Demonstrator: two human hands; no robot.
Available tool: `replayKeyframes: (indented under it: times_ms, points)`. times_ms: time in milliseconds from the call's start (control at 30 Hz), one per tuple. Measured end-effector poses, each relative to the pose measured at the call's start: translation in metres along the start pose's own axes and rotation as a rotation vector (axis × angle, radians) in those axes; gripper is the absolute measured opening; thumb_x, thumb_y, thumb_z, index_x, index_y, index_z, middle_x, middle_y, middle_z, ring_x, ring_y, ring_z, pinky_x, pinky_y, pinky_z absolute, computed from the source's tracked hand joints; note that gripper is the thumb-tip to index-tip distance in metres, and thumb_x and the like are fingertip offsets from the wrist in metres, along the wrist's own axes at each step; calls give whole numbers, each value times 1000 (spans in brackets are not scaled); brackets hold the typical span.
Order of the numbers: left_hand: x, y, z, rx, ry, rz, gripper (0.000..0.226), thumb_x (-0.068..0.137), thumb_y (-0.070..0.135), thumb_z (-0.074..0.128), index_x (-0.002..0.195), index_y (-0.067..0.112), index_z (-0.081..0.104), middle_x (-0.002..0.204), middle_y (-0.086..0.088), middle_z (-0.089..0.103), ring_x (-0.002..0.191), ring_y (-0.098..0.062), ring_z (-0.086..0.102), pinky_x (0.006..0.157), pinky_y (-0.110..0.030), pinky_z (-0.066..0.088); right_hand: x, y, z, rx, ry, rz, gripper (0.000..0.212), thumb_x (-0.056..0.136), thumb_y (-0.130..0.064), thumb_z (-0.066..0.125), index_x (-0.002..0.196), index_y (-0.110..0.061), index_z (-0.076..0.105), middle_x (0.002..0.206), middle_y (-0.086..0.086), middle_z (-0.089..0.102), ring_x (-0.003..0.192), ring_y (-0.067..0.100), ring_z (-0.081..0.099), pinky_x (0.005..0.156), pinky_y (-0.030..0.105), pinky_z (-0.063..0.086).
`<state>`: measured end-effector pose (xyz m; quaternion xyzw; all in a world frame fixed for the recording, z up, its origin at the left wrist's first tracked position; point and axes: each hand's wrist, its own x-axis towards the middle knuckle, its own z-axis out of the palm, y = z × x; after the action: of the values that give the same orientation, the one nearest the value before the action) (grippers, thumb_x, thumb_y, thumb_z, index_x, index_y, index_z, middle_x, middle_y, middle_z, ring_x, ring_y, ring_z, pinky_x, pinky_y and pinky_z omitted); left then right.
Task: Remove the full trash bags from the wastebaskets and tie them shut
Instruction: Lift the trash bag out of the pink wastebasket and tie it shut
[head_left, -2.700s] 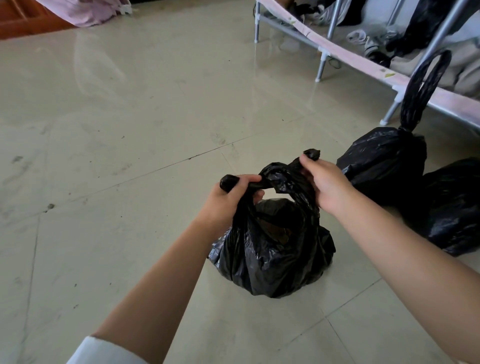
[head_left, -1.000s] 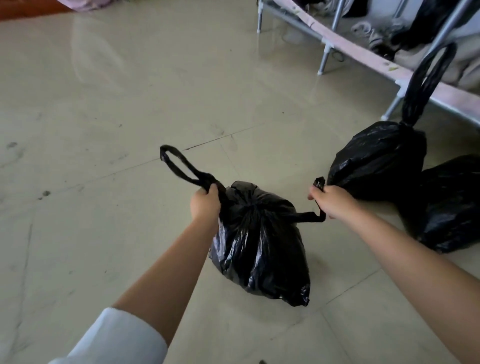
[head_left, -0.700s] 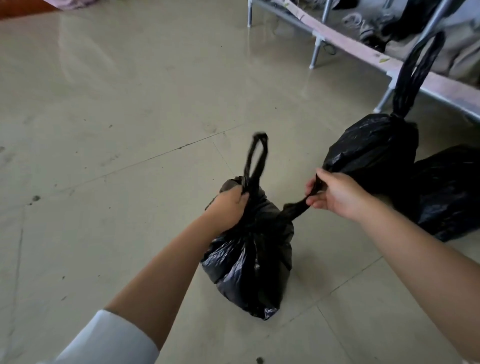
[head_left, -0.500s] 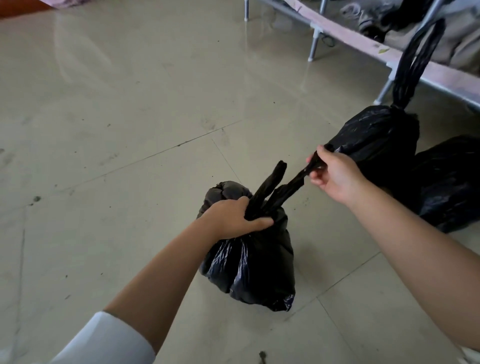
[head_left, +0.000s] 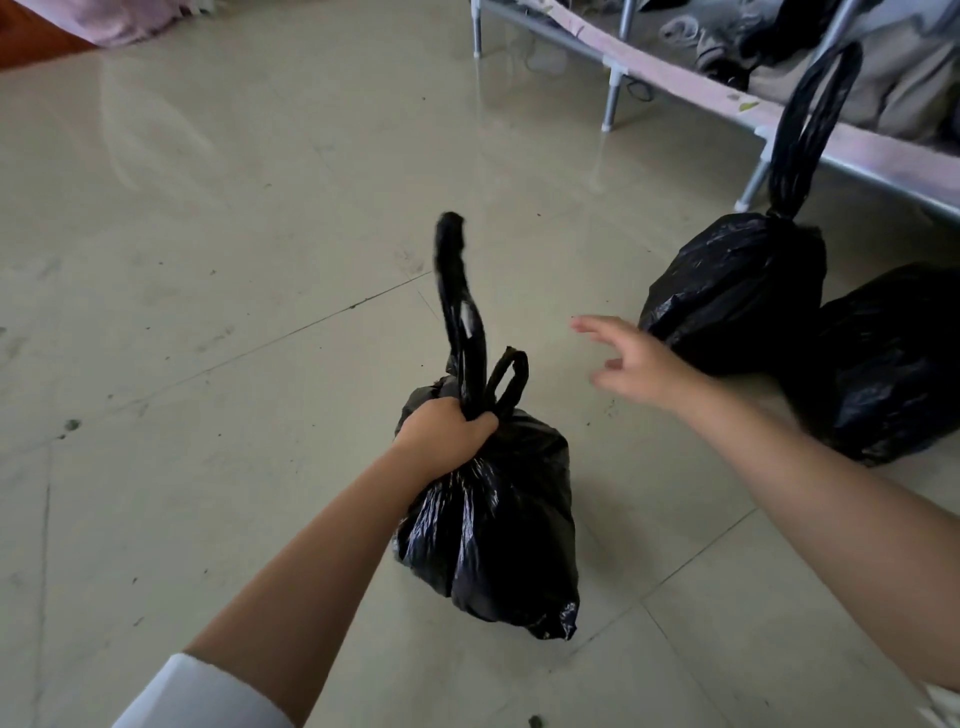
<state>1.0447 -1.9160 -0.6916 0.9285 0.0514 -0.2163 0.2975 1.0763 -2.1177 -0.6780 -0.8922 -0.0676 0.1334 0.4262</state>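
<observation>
Bag (head_left: 498, 519): black, on the tiled floor (head_left: 208, 260) in the near centre, its neck gathered and its two handle loops (head_left: 470, 332) standing up, one tall and one short.
Left hand (head_left: 447, 434): fingers curled tight round the bag's neck, just below the loops.
Right hand (head_left: 631, 364): in the air to the right of the loops, fingers spread, holding nothing; blurred.
Tied bag (head_left: 732, 291): right and farther off, with a long loop standing upright from its knot.
Third bag (head_left: 893, 364): far right, touching the tied bag.
Bed frame (head_left: 613, 78): metal legs along the far right, shoes and clutter beneath.
</observation>
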Motion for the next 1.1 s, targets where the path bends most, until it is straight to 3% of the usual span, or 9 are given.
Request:
replayKeyframes:
  times_ms: [100, 200, 300, 400, 633, 767, 900, 1000, 1100]
  points:
    - [-5, 3, -5, -61, -28, 65, 36, 91, 30, 52, 116, 6, 61, 113, -15, 64, 112, -28, 56, 94, -30, 43, -4, -11, 19, -679, -188, -257, 71, 84, -9, 56, 145, -25, 23, 158, -1, 3, 147, 21, -2, 116, 34, 15]
    - [-13, 6, -4, -73, -67, 118, 34, 93, 29, 51, 114, 5, 63, 105, -11, 61, 107, -25, 58, 81, -20, 40, -3, -21, 35, -838, -293, -250, 56, 87, -13, 49, 139, -29, 36, 158, -5, 8, 147, 23, -3, 115, 41, 17]
    - [-16, 4, -6, -120, -99, 86, 31, 93, 30, 52, 95, 3, 66, 88, -8, 57, 83, -21, 54, 71, -21, 38, 1, -21, 43, -781, -359, -212, 24, 83, -11, 48, 100, -15, 64, 122, 6, 57, 126, 26, 43, 93, 36, 39]
    - [-16, 1, -11, -155, -171, 45, 34, 94, 30, 49, 63, 14, 51, 61, -2, 47, 55, -14, 44, 49, -21, 37, 0, -24, 35, -534, -283, -60, 23, 82, -3, 44, 63, -16, 44, 62, -2, 44, 77, 23, 47, 53, 19, 30]
    - [-10, -11, -14, -301, -210, 63, 55, 97, 25, 34, 47, 5, 43, 27, 4, 39, 28, -6, 36, 42, -14, 35, 7, -49, 6, -382, -91, 49, 31, 88, 3, 34, 99, 0, 63, 77, 4, 48, 74, 20, 44, 52, 14, 30]
    - [-5, -14, -19, -422, -334, 42, 29, 98, 19, 33, 92, 3, 56, 33, 6, 52, 30, -2, 38, 42, -17, 28, 5, -59, 2, -558, 0, 14, 26, 86, -5, 38, 70, 5, 55, 72, 12, 48, 79, 29, 45, 59, 30, 33]
    - [-4, -24, -21, -636, -373, -5, 25, 100, 21, 36, 105, 3, 53, 39, 6, 58, 32, -2, 37, 50, -21, 27, -11, -74, 9, -864, -251, 17, 56, 84, -58, 44, 53, -12, 37, 60, -1, 39, 63, 23, 44, 47, 23, 25]
    - [-5, -26, -22, -709, -428, -30, 24, 100, 20, 37, 102, 5, 56, 44, 4, 63, 34, -3, 41, 53, -22, 26, -12, -76, 1, -833, -458, 10, 47, 89, -46, 48, 53, -17, 42, 56, -1, 39, 52, 16, 37, 48, 27, 26]
    - [-8, -25, -19, -756, -467, -8, 25, 100, 18, 35, 92, 10, 57, 46, 3, 64, 36, -3, 43, 48, -17, 35, -15, -82, -7, -583, -490, 1, 40, 91, -36, 49, 54, -21, 52, 48, 1, 36, 47, 19, 32, 47, 28, 24]
